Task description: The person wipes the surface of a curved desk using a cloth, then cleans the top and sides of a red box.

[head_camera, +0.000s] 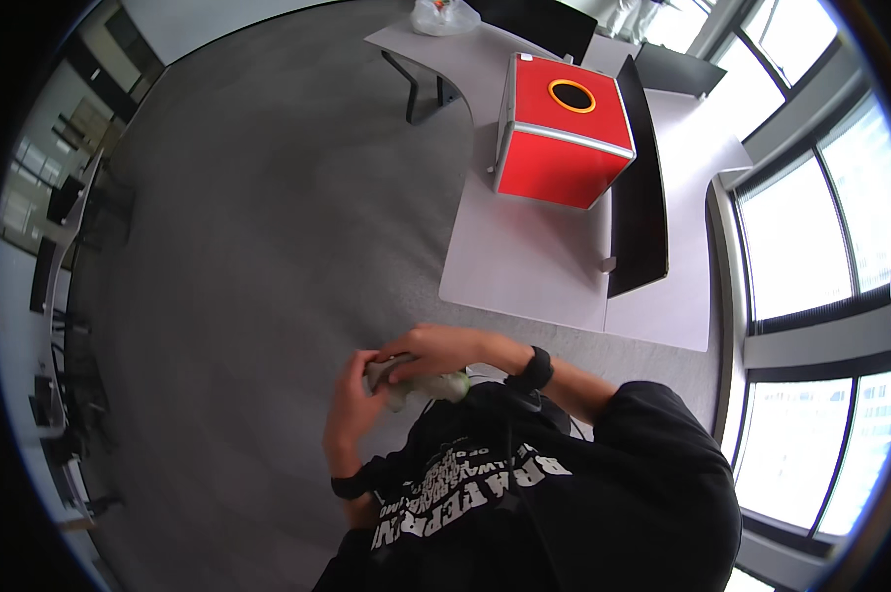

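Both hands are close together in front of my black T-shirt, above the grey floor. My left hand (356,403) curls its fingers around one end of a pale, greyish-white soft item (423,388) with a green patch at its right end. From above, my right hand (434,349) bends over the same item, its fingertips meeting those of the left hand. What the item is cannot be told; the fingers hide part of it. Each wrist wears a black band. Up and to the right of the hands, a red box (556,166) with silver metal edges and a yellow-ringed round black hole stands on a desk.
The light desk (519,274) has its near corner just beyond my right forearm. A black divider panel (641,200) stands behind the box. At the desk's far end lies a white plastic bag (445,16). Windows line the right; more desks and chairs stand far left.
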Available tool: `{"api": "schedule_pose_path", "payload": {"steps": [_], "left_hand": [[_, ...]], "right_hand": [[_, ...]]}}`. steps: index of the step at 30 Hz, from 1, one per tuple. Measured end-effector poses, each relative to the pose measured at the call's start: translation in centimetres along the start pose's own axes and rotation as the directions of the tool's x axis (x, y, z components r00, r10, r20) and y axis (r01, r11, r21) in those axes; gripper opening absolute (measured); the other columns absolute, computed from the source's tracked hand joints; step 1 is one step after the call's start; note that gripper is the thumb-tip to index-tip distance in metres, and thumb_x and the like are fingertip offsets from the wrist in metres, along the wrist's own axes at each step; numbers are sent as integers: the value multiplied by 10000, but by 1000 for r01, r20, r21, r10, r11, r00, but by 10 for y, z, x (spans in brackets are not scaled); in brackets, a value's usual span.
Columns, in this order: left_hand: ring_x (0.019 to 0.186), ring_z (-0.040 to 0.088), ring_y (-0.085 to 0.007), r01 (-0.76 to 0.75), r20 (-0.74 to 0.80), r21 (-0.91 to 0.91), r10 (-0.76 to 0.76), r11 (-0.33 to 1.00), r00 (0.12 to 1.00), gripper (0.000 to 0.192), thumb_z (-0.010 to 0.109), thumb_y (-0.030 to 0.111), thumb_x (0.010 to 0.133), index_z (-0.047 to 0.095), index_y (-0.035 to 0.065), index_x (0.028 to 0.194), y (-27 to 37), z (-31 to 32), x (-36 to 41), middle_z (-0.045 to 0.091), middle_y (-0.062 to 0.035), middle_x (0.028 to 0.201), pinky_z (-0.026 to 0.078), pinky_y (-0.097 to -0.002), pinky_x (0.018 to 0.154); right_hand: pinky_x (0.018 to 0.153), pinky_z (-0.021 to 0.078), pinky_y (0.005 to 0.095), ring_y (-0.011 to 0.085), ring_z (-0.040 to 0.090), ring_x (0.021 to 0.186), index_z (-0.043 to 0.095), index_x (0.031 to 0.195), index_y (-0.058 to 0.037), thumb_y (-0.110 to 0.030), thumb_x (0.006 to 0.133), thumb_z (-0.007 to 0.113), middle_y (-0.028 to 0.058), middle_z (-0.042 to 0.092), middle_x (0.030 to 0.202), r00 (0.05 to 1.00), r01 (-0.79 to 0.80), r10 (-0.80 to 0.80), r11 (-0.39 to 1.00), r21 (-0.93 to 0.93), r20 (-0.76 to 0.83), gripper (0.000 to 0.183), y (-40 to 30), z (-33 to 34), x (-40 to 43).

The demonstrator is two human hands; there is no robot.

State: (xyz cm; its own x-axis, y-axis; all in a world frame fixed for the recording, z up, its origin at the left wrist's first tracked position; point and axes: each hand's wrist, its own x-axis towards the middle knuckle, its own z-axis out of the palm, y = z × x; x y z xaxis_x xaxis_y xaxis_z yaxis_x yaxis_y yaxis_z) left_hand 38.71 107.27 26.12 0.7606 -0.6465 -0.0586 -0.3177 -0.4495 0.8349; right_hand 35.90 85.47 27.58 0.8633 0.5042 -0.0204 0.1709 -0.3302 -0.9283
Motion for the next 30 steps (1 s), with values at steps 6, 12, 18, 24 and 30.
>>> {"api": "schedule_pose_path", "payload": {"steps": [6, 12, 18, 24, 30], "left_hand": [[924, 627, -192, 113, -78, -40, -116, 993, 990, 261, 595, -21, 855, 535, 37, 1102, -51, -79, 62, 618, -76, 1002, 510, -319, 795], [927, 634, -189, -77, -42, -158, 71, 984, 997, 199, 567, -61, 847, 632, 10, 1021, -80, -151, 146, 618, -81, 1077, 510, -315, 812], [887, 567, -140, -123, 190, -102, 141, 987, 972, 114, 603, 8, 900, 675, -30, 980, -100, -212, 249, 555, -43, 986, 464, -272, 756], [773, 514, -133, -234, 424, -225, 311, 946, 850, 185, 551, 130, 996, 629, -36, 976, -113, -228, 356, 536, -46, 906, 430, -263, 695], [705, 453, -148, -241, 561, -363, 418, 900, 714, 282, 517, 219, 1035, 584, -38, 939, -99, -194, 426, 519, -93, 794, 419, -299, 656]], "right_hand": [[853, 530, 388, 322, 672, 982, 629, 1232, -19, -171, 833, 715, 172, 695, 1094, 994, 21, -17, 999, -39, 105, 435, -6, -49, 94], [791, 505, 415, 339, 652, 933, 640, 1122, 16, -138, 896, 643, 186, 665, 1040, 993, 85, -87, 996, -36, -76, 273, 28, -83, 160], [700, 504, 461, 401, 631, 770, 653, 975, -13, -235, 957, 598, 191, 667, 821, 908, -71, -21, 977, -203, -418, 229, 30, -109, 219], [591, 468, 471, 409, 585, 619, 639, 929, -34, -238, 983, 576, 176, 606, 653, 728, -348, 106, 908, -232, -677, 220, 7, -139, 242], [717, 501, 452, 419, 648, 793, 594, 1140, -27, -242, 880, 707, 216, 671, 850, 508, -471, 330, 880, 64, -796, 356, 11, -159, 221]]}}
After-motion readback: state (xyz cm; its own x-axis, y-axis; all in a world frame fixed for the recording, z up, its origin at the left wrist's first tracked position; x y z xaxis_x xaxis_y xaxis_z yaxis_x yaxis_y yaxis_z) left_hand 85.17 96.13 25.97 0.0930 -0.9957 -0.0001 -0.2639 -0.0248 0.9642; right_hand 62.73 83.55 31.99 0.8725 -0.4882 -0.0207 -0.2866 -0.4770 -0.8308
